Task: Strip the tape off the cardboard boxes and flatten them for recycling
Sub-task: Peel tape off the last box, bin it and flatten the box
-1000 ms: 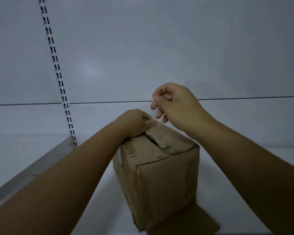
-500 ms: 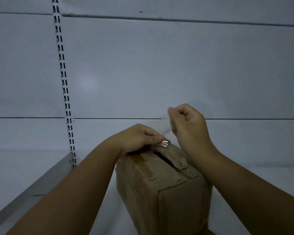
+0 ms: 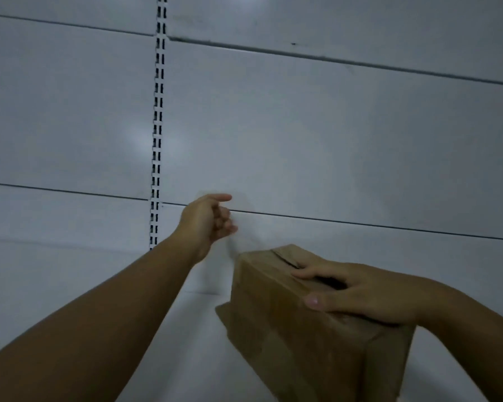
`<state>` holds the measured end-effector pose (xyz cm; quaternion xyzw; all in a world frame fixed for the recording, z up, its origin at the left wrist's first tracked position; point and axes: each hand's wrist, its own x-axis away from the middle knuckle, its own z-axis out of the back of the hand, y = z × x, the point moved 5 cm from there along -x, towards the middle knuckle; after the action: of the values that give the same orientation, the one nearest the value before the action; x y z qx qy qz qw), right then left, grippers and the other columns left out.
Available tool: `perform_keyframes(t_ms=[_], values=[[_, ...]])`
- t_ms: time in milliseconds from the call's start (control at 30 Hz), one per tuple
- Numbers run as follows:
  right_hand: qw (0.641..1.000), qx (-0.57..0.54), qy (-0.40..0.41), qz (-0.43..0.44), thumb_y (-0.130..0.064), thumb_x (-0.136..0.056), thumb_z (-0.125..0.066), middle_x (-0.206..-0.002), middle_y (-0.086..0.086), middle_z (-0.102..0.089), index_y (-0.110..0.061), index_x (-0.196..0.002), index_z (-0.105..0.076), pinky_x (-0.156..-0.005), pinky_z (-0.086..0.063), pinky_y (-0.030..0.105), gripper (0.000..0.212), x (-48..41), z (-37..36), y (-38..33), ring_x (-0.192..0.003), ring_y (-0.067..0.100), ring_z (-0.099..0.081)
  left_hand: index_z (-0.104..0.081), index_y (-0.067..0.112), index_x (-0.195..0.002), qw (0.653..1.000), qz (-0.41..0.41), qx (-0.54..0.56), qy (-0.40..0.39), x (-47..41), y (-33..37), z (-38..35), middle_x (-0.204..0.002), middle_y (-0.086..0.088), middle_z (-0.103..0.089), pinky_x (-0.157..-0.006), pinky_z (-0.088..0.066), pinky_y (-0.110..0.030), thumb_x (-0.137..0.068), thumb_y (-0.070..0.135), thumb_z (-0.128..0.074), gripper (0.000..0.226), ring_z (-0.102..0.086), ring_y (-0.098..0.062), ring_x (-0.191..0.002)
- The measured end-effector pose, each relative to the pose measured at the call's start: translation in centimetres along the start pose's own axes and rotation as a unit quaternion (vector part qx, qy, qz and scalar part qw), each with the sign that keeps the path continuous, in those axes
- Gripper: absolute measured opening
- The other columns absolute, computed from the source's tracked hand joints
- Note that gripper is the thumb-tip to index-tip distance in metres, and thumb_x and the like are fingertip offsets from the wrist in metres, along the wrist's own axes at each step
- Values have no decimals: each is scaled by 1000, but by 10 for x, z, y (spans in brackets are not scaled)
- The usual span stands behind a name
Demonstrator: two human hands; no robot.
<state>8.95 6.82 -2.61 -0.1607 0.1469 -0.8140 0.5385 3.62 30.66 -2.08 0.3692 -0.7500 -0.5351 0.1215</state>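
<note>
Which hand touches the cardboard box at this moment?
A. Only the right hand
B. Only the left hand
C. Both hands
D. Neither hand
A: the right hand lies on the top of the cardboard box with its thumb on the near side, while the left hand is raised toward the wall, apart from the box.

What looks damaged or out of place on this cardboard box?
The box looks worn. Its top flaps do not meet: a dark gap runs along the seam, just beyond the right hand resting on top. At its lower left a loose flap sticks out past the side.
</note>
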Motion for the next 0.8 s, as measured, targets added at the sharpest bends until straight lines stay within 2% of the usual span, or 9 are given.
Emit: perform_keyframes(t_ms=[67,167,300,433,500,567,633,700,800], values=[[999,-38,-32,13,-75,-67,-55,-143,-36,-26,-64,-118,-44,-104,-25,23,54,4,6,6,-128,-8,-31,-58,7,-97,998,-12,20,50,-6,14,30,-40,3,-41,-40,-41,-20,-91,11,-35,25,-34,-12,-34],[997,-65,-35,10,-67,-65,-59,-138,-37,-32,-62,-114,-50,-104,-29,23,49,2,12,14,-125,-9,-34,-53,10,-105,995,-28,68,63,-6,36,59,-51,1,-40,-47,-34,-24,-91,21,-36,24,-31,-13,-44],[995,-85,39,25,-69,-74,-53,-133,-38,-40,-58,-112,-54,-99,-33,20,40,-1,9,15,-119,-13,-41,-57,11,-108,986,-9,154,-60,10,56,43,-68,-5,-50,-65,-43,-31,-90,29,-40,31,-45,-18,-57],[987,-73,142,22,-65,-74,-44,-123,-30,-52,-51,-115,-52,-85,-38,7,44,0,9,8,-103,-19,-48,-63,9,-108,961,8,213,-178,36,66,-13,-68,-5,-54,-68,-46,-32,-87,32,-45,36,-48,-18,-60],[973,-102,204,21,-67,-72,-44,-125,-27,-51,-48,-121,-46,-79,-39,1,53,3,11,5,-106,-18,-47,-65,8,-106,948,25,219,-230,50,63,-48,-70,-6,-56,-69,-48,-33,-86,32,-47,35,-50,-19,-62],[951,-157,264,30,-68,-73,-42,-131,-20,-49,-42,-131,-40,-87,-39,6,64,9,15,6,-116,-7,-48,-69,9,-102,938,40,215,-270,65,58,-84,-72,-7,-60,-71,-51,-33,-86,32,-49,35,-54,-20,-64],[926,-241,287,44,-68,-75,-39,-133,-13,-52,-39,-132,-40,-97,-43,23,63,17,21,9,-116,4,-54,-70,9,-101,932,46,199,-300,81,52,-119,-76,-8,-62,-73,-52,-34,-87,33,-49,35,-57,-20,-66],[913,-295,274,60,-60,-83,-43,-116,-11,-65,-39,-119,-51,-89,-52,28,43,31,28,13,-101,9,-65,-68,10,-103,926,45,182,-329,95,49,-151,-80,-8,-61,-74,-53,-34,-86,30,-50,32,-57,-21,-68],[893,-325,297,94,-25,-93,-53,-69,-3,-69,-26,-97,-64,-63,-54,21,12,72,47,34,-62,12,-65,-62,13,-104,922,18,117,-368,112,48,-197,-75,-6,-61,-70,-54,-32,-80,22,-57,26,-57,-20,-64]])
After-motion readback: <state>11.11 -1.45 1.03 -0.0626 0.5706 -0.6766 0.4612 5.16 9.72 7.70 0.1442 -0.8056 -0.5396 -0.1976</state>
